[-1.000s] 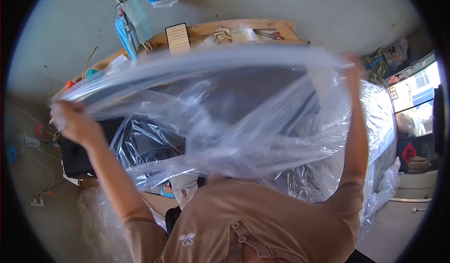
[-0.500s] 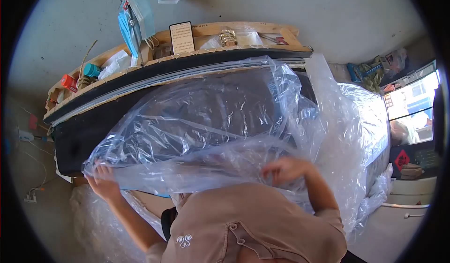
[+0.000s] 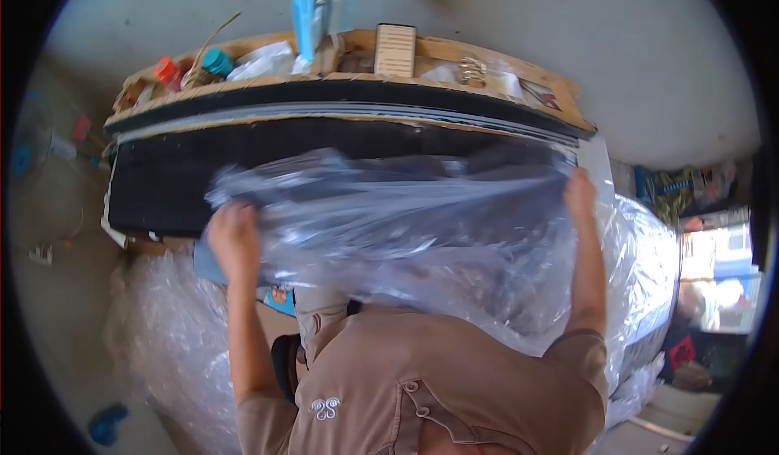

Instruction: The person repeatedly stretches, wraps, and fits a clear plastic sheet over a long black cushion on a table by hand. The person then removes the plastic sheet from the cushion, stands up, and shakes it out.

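A sheet of clear plastic film (image 3: 406, 220) is stretched between my two hands over a black work surface (image 3: 162, 179). My left hand (image 3: 235, 232) is closed on the film's left end, where the plastic bunches up. At the right end, my right hand (image 3: 579, 191) grips the film near the surface's right edge. The film is creased lengthwise and partly blurred by motion. Its lower part hangs toward my shirt.
Behind the black surface runs a wooden tray (image 3: 560, 102) holding a phone (image 3: 396, 50), a teal-capped item (image 3: 217, 62) and a red-capped item (image 3: 168, 72). Face masks (image 3: 308, 17) hang above. More crumpled plastic (image 3: 170, 325) lies at the lower left, and shiny plastic (image 3: 645, 252) at the right.
My right hand has moved up and right and now grips the film. My left hand has moved right and up. The film is pulled taut lengthwise and leaves more black surface uncovered. The view has shifted.
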Demonstrator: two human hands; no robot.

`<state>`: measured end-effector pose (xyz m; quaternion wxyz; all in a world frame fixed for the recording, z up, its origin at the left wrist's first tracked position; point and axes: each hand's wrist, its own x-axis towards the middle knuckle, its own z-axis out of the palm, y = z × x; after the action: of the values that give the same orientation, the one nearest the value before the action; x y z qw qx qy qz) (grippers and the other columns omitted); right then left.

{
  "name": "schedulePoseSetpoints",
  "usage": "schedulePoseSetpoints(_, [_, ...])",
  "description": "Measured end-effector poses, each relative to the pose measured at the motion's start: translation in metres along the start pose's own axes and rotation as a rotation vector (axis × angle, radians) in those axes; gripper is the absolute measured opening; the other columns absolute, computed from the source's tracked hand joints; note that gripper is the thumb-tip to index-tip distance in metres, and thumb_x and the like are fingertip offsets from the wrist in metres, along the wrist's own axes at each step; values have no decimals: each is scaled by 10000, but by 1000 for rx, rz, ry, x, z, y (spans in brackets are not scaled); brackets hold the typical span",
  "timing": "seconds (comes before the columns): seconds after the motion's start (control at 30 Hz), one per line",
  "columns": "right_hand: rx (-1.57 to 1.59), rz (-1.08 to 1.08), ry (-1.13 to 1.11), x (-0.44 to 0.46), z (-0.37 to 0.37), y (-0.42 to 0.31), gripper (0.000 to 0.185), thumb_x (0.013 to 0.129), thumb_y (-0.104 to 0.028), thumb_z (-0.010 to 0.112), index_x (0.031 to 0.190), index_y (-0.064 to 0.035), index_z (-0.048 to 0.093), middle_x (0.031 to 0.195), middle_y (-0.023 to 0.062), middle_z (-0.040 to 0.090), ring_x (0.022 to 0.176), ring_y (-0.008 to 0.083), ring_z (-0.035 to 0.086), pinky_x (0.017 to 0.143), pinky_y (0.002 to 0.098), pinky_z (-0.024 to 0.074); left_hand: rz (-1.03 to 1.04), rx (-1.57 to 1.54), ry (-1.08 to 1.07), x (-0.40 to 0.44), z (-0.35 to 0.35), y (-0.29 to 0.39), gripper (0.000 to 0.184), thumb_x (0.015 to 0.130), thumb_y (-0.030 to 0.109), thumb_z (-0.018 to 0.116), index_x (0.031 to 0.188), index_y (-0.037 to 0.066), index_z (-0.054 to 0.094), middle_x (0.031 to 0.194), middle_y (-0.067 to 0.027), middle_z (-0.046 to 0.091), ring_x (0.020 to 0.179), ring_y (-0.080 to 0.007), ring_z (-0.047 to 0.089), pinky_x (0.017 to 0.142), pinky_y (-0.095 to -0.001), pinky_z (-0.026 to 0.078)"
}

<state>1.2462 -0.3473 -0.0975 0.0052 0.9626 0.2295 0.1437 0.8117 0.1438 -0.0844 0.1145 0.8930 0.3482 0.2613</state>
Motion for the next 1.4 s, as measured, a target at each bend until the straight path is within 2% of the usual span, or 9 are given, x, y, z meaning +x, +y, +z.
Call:
schedulePoseSetpoints(0.13, [-622,480,-510,2,-53,44,393,787,-87,537,1178,-87,501,1265,139,439,1133,331,479,844,412,466,232,-6,-24,20,28,63,367,775,223,616,1092,53,539,1168,-101,515,1147,-274,447,992,-435,292])
schedulePoseSetpoints(0.23, [-208,-95,65,16,-90,-43,367,764,-65,559,1127,-37,514,1148,156,517,1091,314,487,869,392,435,252,-51,-32,41,45,65,364,770,214,621,1087,61,527,1142,-98,517,1123,-288,453,982,-444,294])
schedulePoseSetpoints(0.37, [726,-855,-61,-43,-116,-317,454,748,-277,656,1077,23,566,1169,196,524,1099,333,485,910,412,407,145,-442,-155,66,62,54,480,729,217,676,1137,43,493,1145,-138,506,1108,-299,459,965,-408,322])
schedulePoseSetpoints(0.5, [602,-807,-128,-65,-74,-391,648,785,-429,564,1255,1,444,1373,166,344,1299,301,270,1068,467,155,181,-34,-51,56,-5,39,639,650,224,731,1205,52,464,1169,-123,504,1116,-277,459,947,-409,336])
schedulePoseSetpoints(0.7, [666,-814,-93,-61,-63,-392,334,865,-176,486,1169,-49,543,1316,93,441,1258,281,351,1051,454,220,90,-178,-109,52,8,25,291,730,252,669,963,83,625,1004,-76,593,980,-287,525,824,-389,401])
schedulePoseSetpoints(0.83, [1426,-418,-113,-60,-83,-383,292,870,-134,484,1125,-23,571,1275,138,486,1243,286,390,1030,412,277,-48,-382,-87,64,31,20,226,793,264,601,850,46,596,783,-146,610,767,-342,587,645,-399,468])
schedulePoseSetpoints(1.0, [747,-987,-289,-77,-124,-402,364,819,-242,556,1117,-33,581,1325,152,418,1247,330,349,1040,488,207,-152,-275,-327,80,17,28,323,801,352,599,725,41,561,622,-129,594,640,-359,585,573,-419,456])
schedulePoseSetpoints(1.2, [908,-820,-56,-45,-100,-460,183,741,-127,637,890,-38,581,1120,115,550,916,280,533,788,354,436,-189,-428,-311,86,40,10,279,786,322,620,789,43,621,634,-115,595,602,-292,576,561,-355,439])
schedulePoseSetpoints(1.4, [583,-1010,-245,-99,-92,-451,618,763,-376,605,1276,-81,428,1393,119,310,1310,303,232,991,650,110,-357,-977,-197,91,59,-6,222,837,208,593,765,-1,615,597,2,550,579,-46,469,530,-237,387])
